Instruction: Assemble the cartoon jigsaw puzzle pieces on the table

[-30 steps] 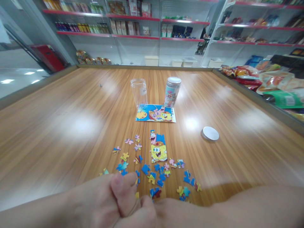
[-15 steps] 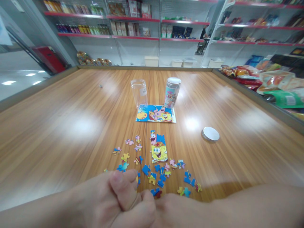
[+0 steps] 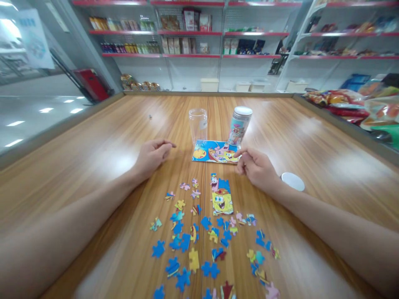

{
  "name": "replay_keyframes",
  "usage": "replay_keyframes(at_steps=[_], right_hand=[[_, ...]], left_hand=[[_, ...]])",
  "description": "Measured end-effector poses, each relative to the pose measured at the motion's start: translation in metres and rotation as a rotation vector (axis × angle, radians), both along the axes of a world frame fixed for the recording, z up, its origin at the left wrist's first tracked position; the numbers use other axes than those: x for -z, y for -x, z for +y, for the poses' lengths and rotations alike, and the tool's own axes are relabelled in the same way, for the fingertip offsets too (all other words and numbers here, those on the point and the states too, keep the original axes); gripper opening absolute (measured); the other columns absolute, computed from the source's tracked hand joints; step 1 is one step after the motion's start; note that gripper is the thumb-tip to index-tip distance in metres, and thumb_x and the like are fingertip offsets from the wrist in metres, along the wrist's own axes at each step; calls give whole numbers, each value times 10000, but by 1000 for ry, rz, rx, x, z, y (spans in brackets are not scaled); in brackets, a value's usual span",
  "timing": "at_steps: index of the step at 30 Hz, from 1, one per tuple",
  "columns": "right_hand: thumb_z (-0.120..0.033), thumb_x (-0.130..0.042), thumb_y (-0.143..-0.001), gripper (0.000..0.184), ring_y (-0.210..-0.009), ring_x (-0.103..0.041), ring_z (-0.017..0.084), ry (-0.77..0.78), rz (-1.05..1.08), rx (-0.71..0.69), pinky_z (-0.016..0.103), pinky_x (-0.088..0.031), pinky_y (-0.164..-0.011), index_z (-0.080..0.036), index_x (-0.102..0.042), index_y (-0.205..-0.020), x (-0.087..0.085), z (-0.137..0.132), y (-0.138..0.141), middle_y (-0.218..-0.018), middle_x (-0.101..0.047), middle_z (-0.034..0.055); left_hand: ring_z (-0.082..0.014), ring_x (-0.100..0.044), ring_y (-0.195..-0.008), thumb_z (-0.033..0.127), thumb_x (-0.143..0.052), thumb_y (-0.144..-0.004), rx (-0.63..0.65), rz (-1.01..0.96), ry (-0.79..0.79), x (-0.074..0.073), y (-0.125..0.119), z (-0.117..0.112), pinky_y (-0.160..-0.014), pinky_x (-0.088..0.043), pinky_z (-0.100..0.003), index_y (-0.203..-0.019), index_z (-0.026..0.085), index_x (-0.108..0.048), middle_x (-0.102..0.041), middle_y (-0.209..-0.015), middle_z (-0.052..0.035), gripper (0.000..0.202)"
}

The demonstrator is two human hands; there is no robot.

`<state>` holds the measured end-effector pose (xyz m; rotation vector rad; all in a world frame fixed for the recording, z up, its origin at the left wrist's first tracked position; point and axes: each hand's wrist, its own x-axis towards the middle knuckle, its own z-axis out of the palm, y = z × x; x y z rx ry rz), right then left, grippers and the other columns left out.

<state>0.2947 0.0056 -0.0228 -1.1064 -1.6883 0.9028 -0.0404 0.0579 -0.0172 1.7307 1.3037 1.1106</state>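
Both of my arms stretch out over a wooden table (image 3: 93,166). My left hand (image 3: 152,155) rests on the wood left of a clear empty jar (image 3: 198,126), its fingers curled together with nothing seen in them. My right hand (image 3: 256,168) is pinched, fingertips at the right corner of a cartoon picture card (image 3: 215,152); what the pinch holds is unclear. A lidded printed jar (image 3: 239,126) stands behind the card. A partly joined puzzle block (image 3: 221,196) lies between my arms. Several loose puzzle pieces (image 3: 193,236) are scattered nearer to me.
A round white lid (image 3: 293,181) lies on the table just right of my right wrist. Snack bags (image 3: 349,104) pile along the table's right edge. Shop shelves (image 3: 193,41) with goods line the back wall. A red object (image 3: 90,83) stands at the left.
Both hands, clasped together close under the camera before, have parted and reached forward to either side of the picture card. The view has shifted, showing more loose pieces near me.
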Motion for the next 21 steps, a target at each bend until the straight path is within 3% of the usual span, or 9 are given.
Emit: replay_keyframes(at_steps=[2,4,9,11,14,19,21], right_hand=[[-268,-389,-1010,242,-412,-442,61,51,15,-24,214,-321,-411,-161,-606,-1006,5,3,3,-697,-584,-12],[-192,-390,-960,234,-398,-437,41,72,-11,-53,212,-311,-397,-155,-620,-988,5,1,5,-779,-585,1],[-100,-395,-828,272,-410,-437,50,108,-57,-104,199,-316,-399,-144,-649,-915,-2,-8,6,-668,-558,-11],[-106,-411,-808,265,-428,-453,57,123,-61,-120,201,-333,-411,-144,-656,-900,-2,-8,6,-687,-582,-1],[-107,-435,-793,254,-465,-475,61,98,-97,-137,209,-367,-444,-144,-670,-881,0,-7,7,-764,-630,21],[-74,-427,-787,288,-469,-470,77,21,-188,-151,218,-383,-487,-155,-695,-853,1,-6,6,-626,-604,-10],[-69,-422,-788,293,-468,-466,83,16,-201,-157,220,-377,-492,-155,-696,-847,0,-7,6,-578,-575,-21]], left_hand=[[-51,-278,-431,314,-556,-902,6,3,7,4,1,4,-410,-203,-192,-994,111,-664,-407,-570,58,247],[-57,-380,-497,310,-643,-857,82,60,-4,3,-2,-2,-457,-271,-189,-967,117,-706,-510,-648,20,232],[-90,-493,-669,331,-665,-881,549,361,-193,-6,-15,-23,-610,-399,-214,-1149,212,-732,-583,-903,-38,301],[-110,-529,-742,344,-643,-908,655,460,-276,-7,-19,-26,-680,-435,-232,-1155,236,-731,-590,-949,-50,283],[-140,-567,-844,355,-628,-928,683,510,-305,-6,-24,-29,-762,-454,-254,-1044,222,-754,-601,-930,-53,217],[-123,-571,-797,373,-653,-913,657,472,-211,-7,-28,-32,-718,-441,-244,-925,172,-725,-633,-912,-44,213],[-105,-538,-710,389,-623,-932,575,364,-110,-6,-29,-31,-641,-413,-228,-958,159,-709,-615,-826,-26,247]])
